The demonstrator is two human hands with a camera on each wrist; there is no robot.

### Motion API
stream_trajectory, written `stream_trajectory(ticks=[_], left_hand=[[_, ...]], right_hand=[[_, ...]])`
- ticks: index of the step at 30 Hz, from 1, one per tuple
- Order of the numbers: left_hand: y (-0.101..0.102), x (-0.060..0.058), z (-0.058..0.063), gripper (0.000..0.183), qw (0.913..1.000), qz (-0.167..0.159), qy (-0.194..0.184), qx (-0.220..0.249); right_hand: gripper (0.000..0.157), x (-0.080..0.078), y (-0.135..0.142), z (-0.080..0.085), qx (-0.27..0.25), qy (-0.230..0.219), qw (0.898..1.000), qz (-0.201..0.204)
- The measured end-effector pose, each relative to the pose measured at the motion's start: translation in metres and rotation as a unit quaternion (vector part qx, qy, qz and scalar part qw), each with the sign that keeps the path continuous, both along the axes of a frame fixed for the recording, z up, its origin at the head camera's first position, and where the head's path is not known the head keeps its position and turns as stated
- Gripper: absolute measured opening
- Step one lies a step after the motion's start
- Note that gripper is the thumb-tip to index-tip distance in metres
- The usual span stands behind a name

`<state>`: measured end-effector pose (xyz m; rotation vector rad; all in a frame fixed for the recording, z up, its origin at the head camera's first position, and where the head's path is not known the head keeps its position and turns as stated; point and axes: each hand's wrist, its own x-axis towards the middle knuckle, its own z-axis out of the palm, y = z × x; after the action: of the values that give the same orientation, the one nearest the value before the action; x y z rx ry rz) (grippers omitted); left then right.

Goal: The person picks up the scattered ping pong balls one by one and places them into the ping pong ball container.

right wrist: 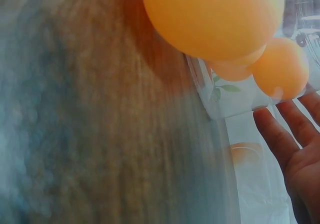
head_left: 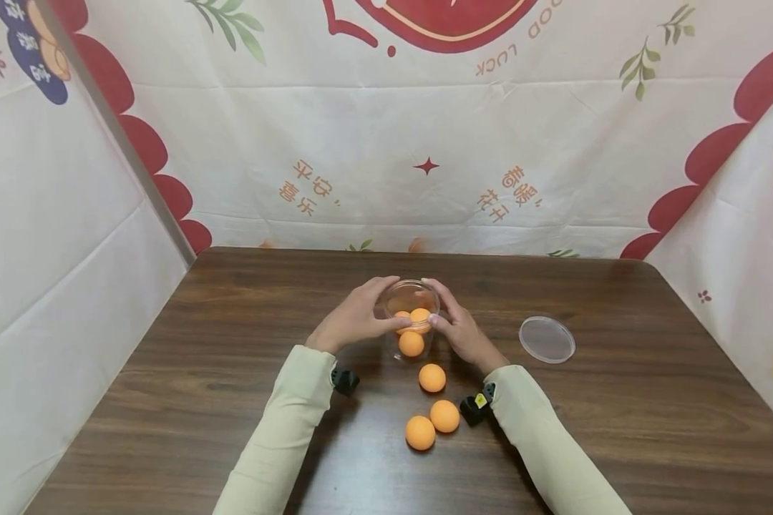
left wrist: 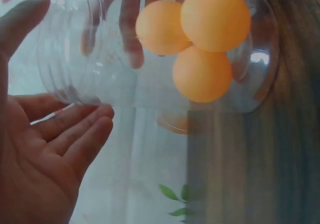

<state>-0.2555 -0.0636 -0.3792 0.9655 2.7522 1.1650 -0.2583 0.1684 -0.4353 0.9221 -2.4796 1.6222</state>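
Note:
Both hands hold a clear plastic jar [head_left: 407, 295] near the far middle of the table, one at either side of its open top. My left hand [head_left: 354, 315] has its thumb across the near side of the rim and its fingers round the far left. From the right, my right hand [head_left: 462, 332] grips the rim in the same way. Inside the jar, three orange ping-pong balls [left wrist: 202, 74] lie together towards the bottom, as the left wrist view shows. Another orange ping-pong ball [head_left: 432, 378] lies on the table just in front of the jar.
Nearer the front, two more orange balls [head_left: 420, 433] sit side by side between the forearms. A round clear lid [head_left: 547, 340] lies flat to the right of the right hand. Behind the dark wooden table [head_left: 232, 343] hangs a printed white cloth [head_left: 373, 129].

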Motion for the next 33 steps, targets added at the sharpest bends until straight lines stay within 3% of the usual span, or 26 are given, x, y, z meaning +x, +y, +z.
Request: stream_trajectory(ticks=[8, 12, 25, 33], left_hand=[[-0.004, -0.007, -0.027, 0.075, 0.991, -0.027, -0.073, 0.109], [-0.004, -0.008, -0.034, 0.073, 0.9846, -0.037, -0.086, 0.148], [-0.009, -0.016, -0.028, 0.072, 0.9834, -0.05, -0.079, 0.156], [-0.008, -0.015, -0.027, 0.069, 0.9835, -0.05, -0.076, 0.156]], right_hand=[[0.059, 0.001, 0.0, -0.001, 0.008, -0.01, 1.0, 0.001], [0.059, 0.001, -0.001, 0.0, 0.014, -0.011, 1.0, 0.003], [0.059, -0.002, -0.005, 0.006, 0.006, -0.014, 1.0, 0.013], [0.06, 0.0, 0.002, 0.014, 0.072, -0.004, 0.997, 0.009]])
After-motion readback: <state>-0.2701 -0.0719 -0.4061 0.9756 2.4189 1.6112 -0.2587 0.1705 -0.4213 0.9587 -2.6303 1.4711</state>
